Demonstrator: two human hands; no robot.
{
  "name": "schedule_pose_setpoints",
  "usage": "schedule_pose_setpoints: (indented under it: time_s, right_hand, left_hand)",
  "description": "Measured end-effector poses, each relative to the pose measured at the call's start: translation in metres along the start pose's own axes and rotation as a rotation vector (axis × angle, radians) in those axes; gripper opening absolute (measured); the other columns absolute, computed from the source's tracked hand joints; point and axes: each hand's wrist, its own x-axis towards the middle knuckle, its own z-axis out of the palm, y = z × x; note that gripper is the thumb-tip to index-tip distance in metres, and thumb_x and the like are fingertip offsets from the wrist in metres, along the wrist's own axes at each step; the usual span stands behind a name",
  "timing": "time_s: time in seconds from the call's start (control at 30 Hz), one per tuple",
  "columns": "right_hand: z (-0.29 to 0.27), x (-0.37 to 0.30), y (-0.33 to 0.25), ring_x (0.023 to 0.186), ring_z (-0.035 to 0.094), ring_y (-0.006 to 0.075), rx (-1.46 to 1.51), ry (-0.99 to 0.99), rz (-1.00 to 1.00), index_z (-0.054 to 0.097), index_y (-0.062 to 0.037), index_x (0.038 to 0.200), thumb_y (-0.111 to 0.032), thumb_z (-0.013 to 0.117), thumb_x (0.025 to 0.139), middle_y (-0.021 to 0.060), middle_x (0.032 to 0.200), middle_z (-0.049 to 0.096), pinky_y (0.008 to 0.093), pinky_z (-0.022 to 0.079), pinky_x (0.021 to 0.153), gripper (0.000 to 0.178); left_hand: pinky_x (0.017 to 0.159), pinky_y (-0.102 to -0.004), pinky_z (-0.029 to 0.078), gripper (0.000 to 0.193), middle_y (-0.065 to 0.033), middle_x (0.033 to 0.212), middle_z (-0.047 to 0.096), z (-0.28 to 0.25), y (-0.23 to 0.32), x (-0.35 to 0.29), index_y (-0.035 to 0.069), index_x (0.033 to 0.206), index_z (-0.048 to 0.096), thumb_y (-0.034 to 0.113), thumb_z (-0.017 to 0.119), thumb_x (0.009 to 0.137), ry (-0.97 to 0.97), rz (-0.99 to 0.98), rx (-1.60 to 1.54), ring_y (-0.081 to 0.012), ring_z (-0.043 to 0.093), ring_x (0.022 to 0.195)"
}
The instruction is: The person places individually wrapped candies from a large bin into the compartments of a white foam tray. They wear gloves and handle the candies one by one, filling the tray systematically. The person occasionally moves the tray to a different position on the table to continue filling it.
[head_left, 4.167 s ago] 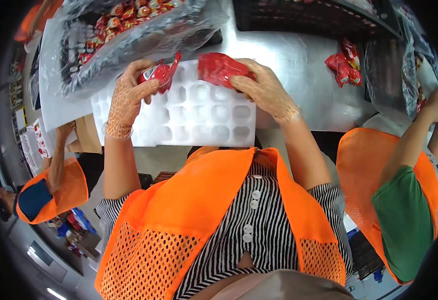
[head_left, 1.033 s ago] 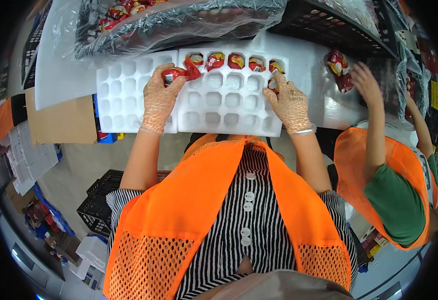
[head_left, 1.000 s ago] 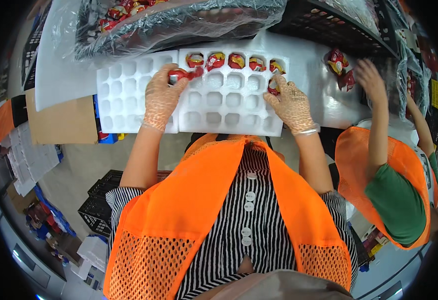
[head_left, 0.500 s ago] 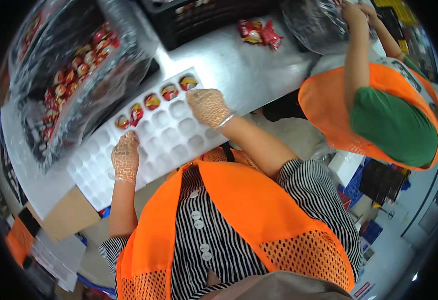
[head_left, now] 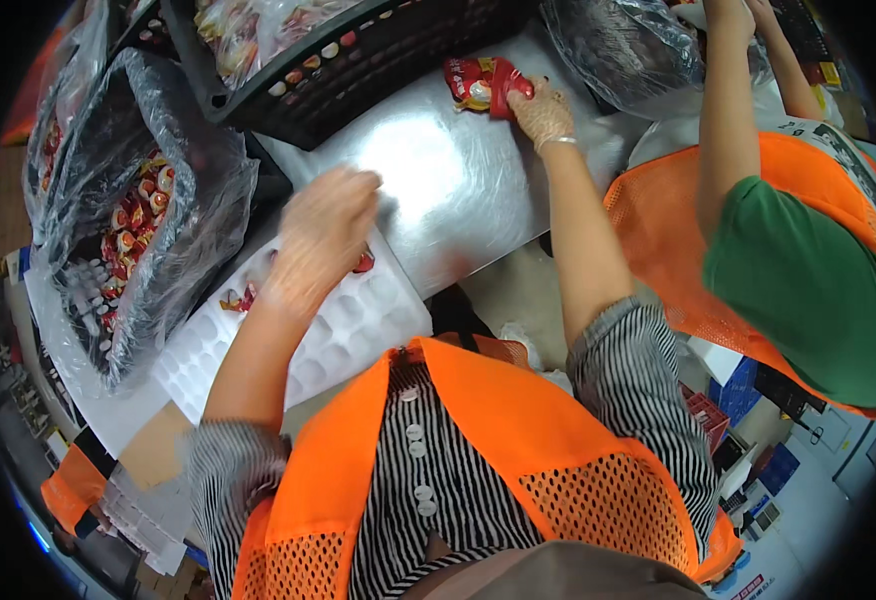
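My right hand [head_left: 543,115], in a thin clear glove, reaches to the far side of the metal table [head_left: 438,205]. Its fingers close on the right end of a red foil packet [head_left: 478,85] lying there. Smeared by motion, my left hand [head_left: 323,235] hangs over the far part of a white tray [head_left: 373,315] with rows of round wells; its fingers do not show clearly. Beneath that hand and forearm, a few red-and-gold wrapped sweets [head_left: 241,298] sit in the far row, partly hidden. The nearer wells in view hold nothing.
Left of the tray, a clear plastic bag [head_left: 193,130] lies spread with many wrapped sweets [head_left: 133,230] inside. A black slatted crate [head_left: 358,75] of packets stands at the back. At right, another person's arm [head_left: 728,100] reaches by a clear bag [head_left: 623,45].
My right hand has left the tray's right end and taken hold of the red packet farther back. My left hand has risen and swung right over the tray. The view has shifted.
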Motion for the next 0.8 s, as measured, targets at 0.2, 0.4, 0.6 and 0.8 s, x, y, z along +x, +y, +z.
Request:
schedule_pose_setpoints:
  time_s: [0.2,0.4,0.6,0.8]
  right_hand:
    - [-0.012,-0.067,0.009,0.110,0.055,0.0428,0.127,-0.039,0.091,0.056,-0.0020,0.117,-0.033,0.066,0.078,0.0260,0.108,0.064,0.0475,0.044,0.098,0.051]
    - [-0.040,-0.127,0.040,0.055,0.058,0.0154,0.818,-0.277,0.387,0.055,0.0013,0.118,-0.018,0.077,0.079,0.0091,0.078,0.064,0.0281,0.047,0.048,0.049]
    - [-0.043,-0.165,0.002,0.064,0.055,0.0087,1.121,-0.471,0.247,0.055,-0.0016,0.125,-0.013,0.066,0.090,0.0059,0.093,0.061,0.0223,0.046,0.051,0.038]
    - [-0.025,-0.203,-0.107,0.101,0.064,0.0273,0.473,-0.518,-0.559,0.052,0.0017,0.129,-0.008,0.068,0.079,0.0173,0.117,0.062,0.0388,0.052,0.088,0.053]
  left_hand:
    - [0.086,-0.0428,0.051,0.030,-0.0117,0.109,0.060,0.115,0.011,0.151,0.015,0.111,0.063,0.008,0.058,0.082,-0.032,0.189,0.202,-0.0310,0.059,0.105]
    - [0.087,-0.0455,0.053,0.028,-0.0185,0.116,0.058,0.167,0.007,0.167,0.013,0.118,0.060,0.013,0.053,0.091,-0.100,0.039,0.269,-0.0359,0.059,0.109]
    - [0.062,-0.0309,0.050,0.040,-0.0113,0.083,0.064,0.071,-0.022,0.066,0.007,0.122,0.055,0.028,0.061,0.089,0.077,-0.350,-0.561,-0.0158,0.059,0.066]
    - [0.056,-0.0255,0.045,0.046,-0.0099,0.085,0.067,-0.068,-0.080,-0.139,0.002,0.124,0.054,0.029,0.063,0.088,0.103,-0.696,-0.906,-0.0098,0.057,0.065]
